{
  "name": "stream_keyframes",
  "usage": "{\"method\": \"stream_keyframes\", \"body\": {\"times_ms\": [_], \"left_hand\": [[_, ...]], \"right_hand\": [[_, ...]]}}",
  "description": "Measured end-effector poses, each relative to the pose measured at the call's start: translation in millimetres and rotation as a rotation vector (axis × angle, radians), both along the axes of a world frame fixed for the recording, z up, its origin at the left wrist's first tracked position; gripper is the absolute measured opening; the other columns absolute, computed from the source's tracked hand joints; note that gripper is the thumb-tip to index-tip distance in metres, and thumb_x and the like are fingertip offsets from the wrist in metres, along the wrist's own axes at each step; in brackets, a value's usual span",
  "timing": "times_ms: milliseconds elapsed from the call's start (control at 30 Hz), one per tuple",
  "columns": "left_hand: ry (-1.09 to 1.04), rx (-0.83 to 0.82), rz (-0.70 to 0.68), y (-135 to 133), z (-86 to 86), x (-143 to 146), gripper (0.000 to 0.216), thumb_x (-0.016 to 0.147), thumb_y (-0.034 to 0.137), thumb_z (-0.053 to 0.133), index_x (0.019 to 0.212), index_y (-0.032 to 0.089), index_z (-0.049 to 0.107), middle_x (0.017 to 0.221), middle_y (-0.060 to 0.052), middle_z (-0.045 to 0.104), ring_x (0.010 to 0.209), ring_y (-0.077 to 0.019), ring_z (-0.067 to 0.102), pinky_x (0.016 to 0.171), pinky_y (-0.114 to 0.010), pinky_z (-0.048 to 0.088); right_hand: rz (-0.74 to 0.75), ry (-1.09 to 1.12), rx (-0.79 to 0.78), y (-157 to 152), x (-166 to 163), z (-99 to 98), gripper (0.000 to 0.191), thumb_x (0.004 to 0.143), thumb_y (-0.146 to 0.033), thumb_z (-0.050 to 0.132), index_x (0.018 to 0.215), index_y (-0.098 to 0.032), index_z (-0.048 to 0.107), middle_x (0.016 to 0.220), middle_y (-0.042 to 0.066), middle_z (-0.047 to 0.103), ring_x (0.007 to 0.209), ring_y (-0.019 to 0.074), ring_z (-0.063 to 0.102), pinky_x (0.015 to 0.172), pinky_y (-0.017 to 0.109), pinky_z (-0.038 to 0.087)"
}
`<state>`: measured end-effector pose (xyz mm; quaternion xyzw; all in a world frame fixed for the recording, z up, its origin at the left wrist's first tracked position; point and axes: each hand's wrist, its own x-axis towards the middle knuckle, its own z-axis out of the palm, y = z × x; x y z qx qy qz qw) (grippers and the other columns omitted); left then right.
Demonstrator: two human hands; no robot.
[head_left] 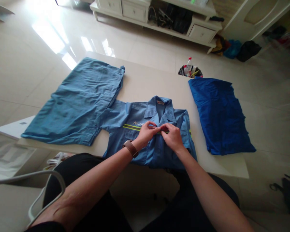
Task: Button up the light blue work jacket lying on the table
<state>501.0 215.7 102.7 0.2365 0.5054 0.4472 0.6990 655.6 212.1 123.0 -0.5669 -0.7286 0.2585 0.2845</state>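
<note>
- I'm pinching the shirt placket at chest height, left hand and right hand both closed on it, fingertips touching.
- Shirt's lying collar-up at the table's near edge.
- Chest lettering's starting "N", rest unreadable.

I am watching through a single camera worn on the person's head, looking forward and steeply down over the near edge of the table. It is sitting close above it, taking in the whole tabletop and the floor beyond the far edge.
</note>
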Motion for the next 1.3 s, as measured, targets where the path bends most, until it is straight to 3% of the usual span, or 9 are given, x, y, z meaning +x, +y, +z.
{"method": "stream_keyframes", "body": {"times_ms": [133, 400, 633, 800, 1100, 1300], "left_hand": [[-0.050, 0.005, 0.010, 1, -3.6, -1, 0.043, 0.065, 0.021, 0.090, 0.088, 0.019, 0.055, 0.068, 0.001, 0.069, 0.065, -0.0126, 0.066, 0.065, -0.023, 0.049], [-0.020, 0.069, 0.168, -3, -3.8, 3, 0.051, 0.061, 0.015, 0.086, 0.099, 0.019, 0.053, 0.070, 0.005, 0.067, 0.067, -0.0108, 0.064, 0.067, -0.023, 0.048], [-0.136, 0.017, 0.219, -3, -4.6, 3, 0.066, 0.054, 0.020, 0.092, 0.103, 0.022, 0.047, 0.070, 0.007, 0.067, 0.065, -0.0112, 0.064, 0.066, -0.023, 0.049], [-0.162, -0.017, 0.239, -1, -2.1, 3, 0.067, 0.053, 0.019, 0.092, 0.102, 0.022, 0.046, 0.071, 0.008, 0.066, 0.063, -0.0107, 0.064, 0.064, -0.023, 0.048], [-0.024, 0.147, 0.190, -2, 8.9, 3, 0.053, 0.062, 0.023, 0.089, 0.100, 0.021, 0.052, 0.077, 0.003, 0.070, 0.073, -0.0129, 0.069, 0.074, -0.025, 0.052], [-0.022, 0.207, 0.091, -6, 11.7, 3, 0.053, 0.063, 0.015, 0.085, 0.103, 0.022, 0.051, 0.089, 0.001, 0.072, 0.079, -0.0149, 0.072, 0.075, -0.027, 0.055]], "right_hand": [[0.012, -0.017, 0.010, -1, -2, 0.6, 0.012, 0.082, -0.013, 0.061, 0.083, -0.024, 0.065, 0.081, 0.003, 0.069, 0.077, 0.0227, 0.067, 0.075, 0.034, 0.054], [0.040, -0.011, -0.001, 1, -4, 3.3, 0.012, 0.086, -0.015, 0.062, 0.080, -0.025, 0.062, 0.083, 0.004, 0.068, 0.079, 0.0230, 0.066, 0.077, 0.036, 0.055], [0.038, 0.032, 0.008, 1, -3, 5.4, 0.006, 0.087, -0.020, 0.064, 0.082, -0.024, 0.066, 0.084, 0.005, 0.071, 0.078, 0.0232, 0.069, 0.077, 0.036, 0.056], [-0.024, 0.121, -0.071, 2, -2, 7.5, 0.004, 0.083, -0.028, 0.071, 0.083, -0.024, 0.069, 0.084, 0.004, 0.076, 0.077, 0.0239, 0.071, 0.077, 0.038, 0.058], [-0.112, 0.271, -0.203, 6, -3, 8.9, 0.018, 0.085, -0.039, 0.069, 0.078, -0.023, 0.065, 0.077, 0.002, 0.070, 0.070, 0.0199, 0.065, 0.069, 0.033, 0.054], [-0.207, 0.485, -0.382, 13, 1, -1.1, 0.027, 0.074, -0.047, 0.074, 0.074, -0.023, 0.061, 0.070, 0.000, 0.065, 0.066, 0.0180, 0.060, 0.066, 0.031, 0.051]]}}
